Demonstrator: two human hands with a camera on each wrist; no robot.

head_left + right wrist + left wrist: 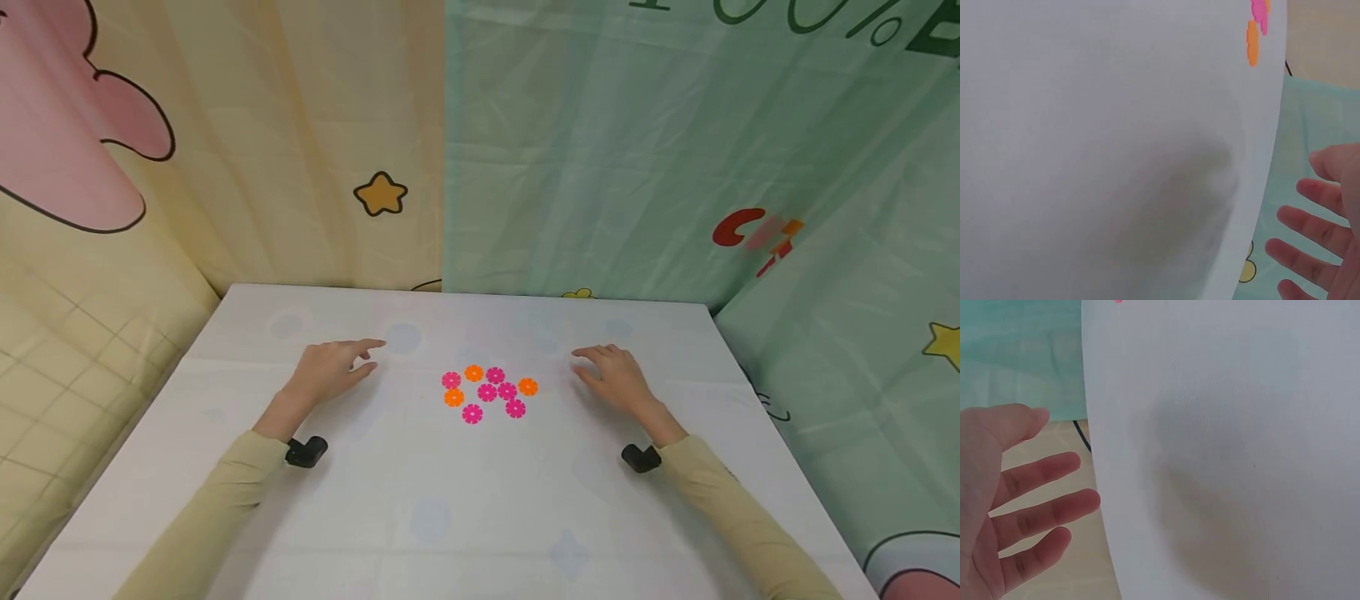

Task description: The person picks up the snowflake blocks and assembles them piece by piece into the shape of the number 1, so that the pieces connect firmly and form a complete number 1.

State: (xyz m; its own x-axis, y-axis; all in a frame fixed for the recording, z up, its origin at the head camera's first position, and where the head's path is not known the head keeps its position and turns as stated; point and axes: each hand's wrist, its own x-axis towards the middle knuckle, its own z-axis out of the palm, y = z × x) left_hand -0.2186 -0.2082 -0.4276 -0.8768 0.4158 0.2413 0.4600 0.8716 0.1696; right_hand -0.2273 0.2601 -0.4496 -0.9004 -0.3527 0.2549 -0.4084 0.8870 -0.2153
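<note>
The left hand (326, 372) hovered above the bench (360, 517), fingers relaxed and apart. Next, six pink discs (487, 392) and three orange discs (453, 397) lay clustered on the bench. Rightmost hovered the right hand (617, 377), fingers likewise loose.

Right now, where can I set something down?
The widest bare patch of table lies nearer you than the pink discs and orange discs, between your sleeves. Smaller gaps separate the discs from your left hand and right hand; another strip runs behind to the far edge. The disc cluster is crowded.
</note>
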